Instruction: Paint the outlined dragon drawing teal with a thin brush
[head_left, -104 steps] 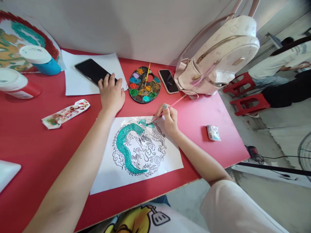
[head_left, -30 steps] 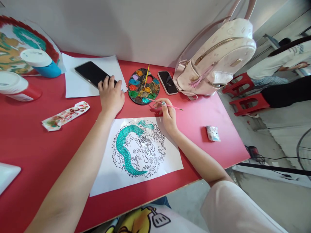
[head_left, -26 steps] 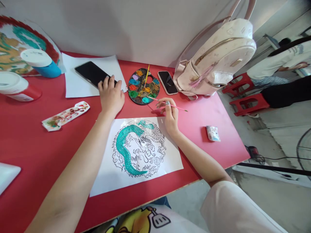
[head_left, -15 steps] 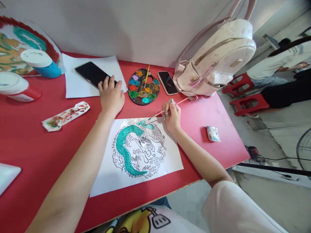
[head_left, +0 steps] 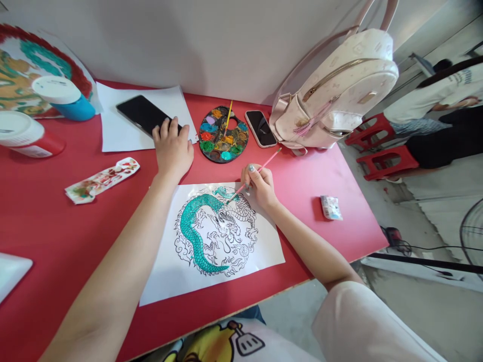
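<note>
Your right hand (head_left: pixel 260 183) is clamped on a slim pink brush (head_left: pixel 269 159), thumb and fingers together around its shaft. The tip slants down to the drawing (head_left: pixel 215 236), just left of and nearer to you than that hand; whether the bristles touch is too small to tell. The drawing is one flat white sheet with a round, black-lined dragon, its long scaly body partly filled in glossy teal.

Your left hand (head_left: pixel 173 151) lies palm down, fingers slightly apart, on the near end of a smooth black phone (head_left: pixel 141 113), which rests on plain white paper (head_left: pixel 116 136). That is one of two phones; the other, the pale-edged phone (head_left: pixel 261 128), lies beyond your right hand.

Between your hands and farther off sits one oval palette (head_left: pixel 222 144), crusted with many colours, bearing the second of two brushes, a yellow brush (head_left: pixel 229 118).

Left of your left hand stand two plastic tubs, a blue tub (head_left: pixel 75 106) and a red tub (head_left: pixel 45 143), with one paint-smeared strip (head_left: pixel 101 180) nearer. Right of your right hand are one crinkled packet (head_left: pixel 331 207) and, farther back, one cream backpack (head_left: pixel 339 90) with a pink tassel.
</note>
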